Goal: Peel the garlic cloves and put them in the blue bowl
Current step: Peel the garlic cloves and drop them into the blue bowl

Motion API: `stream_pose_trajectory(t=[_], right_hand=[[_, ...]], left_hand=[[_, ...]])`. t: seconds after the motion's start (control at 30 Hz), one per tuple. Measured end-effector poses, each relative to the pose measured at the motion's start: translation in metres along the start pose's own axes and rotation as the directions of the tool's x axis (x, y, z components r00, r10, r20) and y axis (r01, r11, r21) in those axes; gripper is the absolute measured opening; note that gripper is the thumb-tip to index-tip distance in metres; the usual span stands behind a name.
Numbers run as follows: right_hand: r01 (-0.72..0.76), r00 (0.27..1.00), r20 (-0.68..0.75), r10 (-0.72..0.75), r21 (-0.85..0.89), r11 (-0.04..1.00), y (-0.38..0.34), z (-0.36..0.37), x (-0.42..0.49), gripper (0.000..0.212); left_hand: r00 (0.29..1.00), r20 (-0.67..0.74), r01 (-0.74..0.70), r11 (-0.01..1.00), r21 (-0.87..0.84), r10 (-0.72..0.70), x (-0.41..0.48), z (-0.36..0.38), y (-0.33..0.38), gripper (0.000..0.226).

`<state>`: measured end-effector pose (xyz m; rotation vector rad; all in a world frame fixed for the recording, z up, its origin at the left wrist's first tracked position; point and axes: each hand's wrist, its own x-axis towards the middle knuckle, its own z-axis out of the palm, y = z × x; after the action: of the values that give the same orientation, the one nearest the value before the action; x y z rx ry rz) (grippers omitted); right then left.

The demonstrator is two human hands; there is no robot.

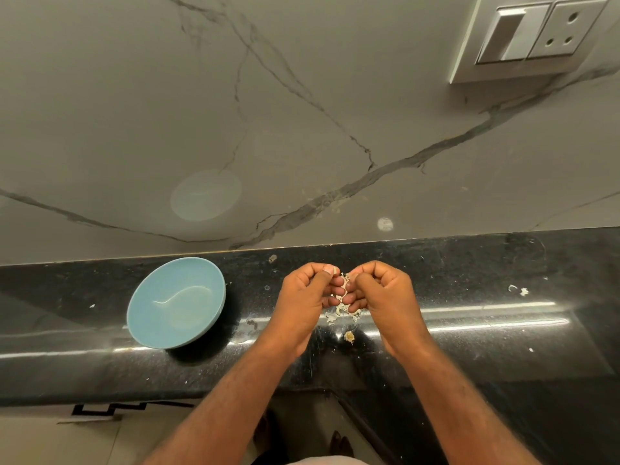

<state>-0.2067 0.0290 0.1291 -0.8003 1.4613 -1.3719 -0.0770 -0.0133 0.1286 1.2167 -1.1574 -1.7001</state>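
The garlic clove (345,276) is pinched between the fingertips of both hands, just above the black counter (469,330), and most of it is hidden by the fingers. The left hand (307,297) and the right hand (382,293) are curled tight and held close together, likely so the clove is kept steady while its thin skin is pulled at. Bits of skin (342,312) are seen lying right under the hands, so the mess is kept in one spot. The blue bowl (174,303) is set near the left hand, where it can be reached easily. Nothing is seen inside it, so most of the job is judged to be left.
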Motion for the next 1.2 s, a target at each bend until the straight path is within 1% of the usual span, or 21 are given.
stream_pose_trajectory(t=[0.1,0.17,0.23,0.33,0.4,0.47,0.53,0.57,0.6,0.67,0.73,0.9,1.0,1.13,1.2], right_hand=[[0.011,0.999,-0.042,-0.010,0.018,1.000,-0.002,-0.007,0.005,0.022],[0.032,0.997,-0.067,-0.033,-0.013,0.999,-0.003,-0.011,0.008,0.021],[0.072,0.991,-0.099,-0.086,-0.134,0.988,-0.003,-0.015,0.011,0.016],[0.122,0.977,-0.121,-0.176,-0.360,0.925,-0.001,-0.021,0.015,0.010],[0.133,0.972,-0.113,-0.204,-0.447,0.885,0.000,-0.023,0.018,0.015],[0.143,0.974,-0.084,-0.209,-0.487,0.862,-0.001,-0.023,0.018,0.021],[0.158,0.978,-0.049,-0.203,-0.462,0.873,-0.002,-0.021,0.016,0.025],[0.164,0.981,-0.027,-0.193,-0.418,0.893,-0.004,-0.019,0.014,0.023],[0.166,0.985,0.010,-0.174,-0.357,0.919,-0.006,-0.017,0.012,0.019],[0.162,0.983,0.125,-0.134,-0.249,0.955,-0.011,-0.014,0.007,0.018],[0.168,0.969,0.214,-0.121,-0.215,0.962,-0.015,-0.013,0.004,0.016],[0.157,0.969,0.222,-0.111,-0.198,0.968,-0.014,-0.014,0.005,0.008],[0.157,0.966,0.229,-0.119,-0.158,0.975,-0.011,-0.013,0.004,0.007],[0.129,0.964,0.235,-0.120,-0.025,0.991,-0.012,-0.013,0.002,0.015],[0.132,0.965,0.230,-0.126,-0.010,0.991,-0.012,-0.015,0.003,0.014]], left_hand=[[0.998,0.029,0.058,0.997,-0.050,-0.057,0.001,0.000,0.004,0.017],[0.996,0.035,0.080,0.995,-0.052,-0.078,0.002,0.001,0.006,0.017],[0.996,0.033,0.081,0.996,-0.032,-0.080,0.002,0.002,0.006,0.019],[0.998,0.026,0.064,0.998,0.011,-0.064,0.003,0.003,0.005,0.022],[0.998,0.034,0.056,0.998,0.022,-0.057,0.004,0.004,0.004,0.025],[0.997,0.057,0.041,0.998,0.044,-0.044,0.004,0.003,0.002,0.029],[0.996,0.083,0.011,0.997,0.081,-0.017,0.004,0.003,0.001,0.032],[0.996,0.094,-0.004,0.995,0.100,-0.005,0.003,0.003,0.001,0.032],[0.994,0.106,-0.018,0.993,0.117,0.006,0.003,0.002,0.000,0.033],[0.991,0.129,-0.040,0.988,0.151,0.020,0.001,0.002,0.001,0.031],[0.989,0.144,-0.059,0.981,0.187,0.033,0.000,0.002,0.002,0.028],[0.989,0.117,-0.120,0.968,0.221,0.096,-0.001,0.001,0.005,0.029],[0.981,0.110,-0.188,0.938,0.290,0.163,0.000,0.000,0.007,0.032],[0.962,0.173,-0.262,0.886,0.382,0.210,0.001,-0.004,0.013,0.031],[0.955,0.196,-0.286,0.867,0.407,0.224,0.000,-0.004,0.015,0.029]])
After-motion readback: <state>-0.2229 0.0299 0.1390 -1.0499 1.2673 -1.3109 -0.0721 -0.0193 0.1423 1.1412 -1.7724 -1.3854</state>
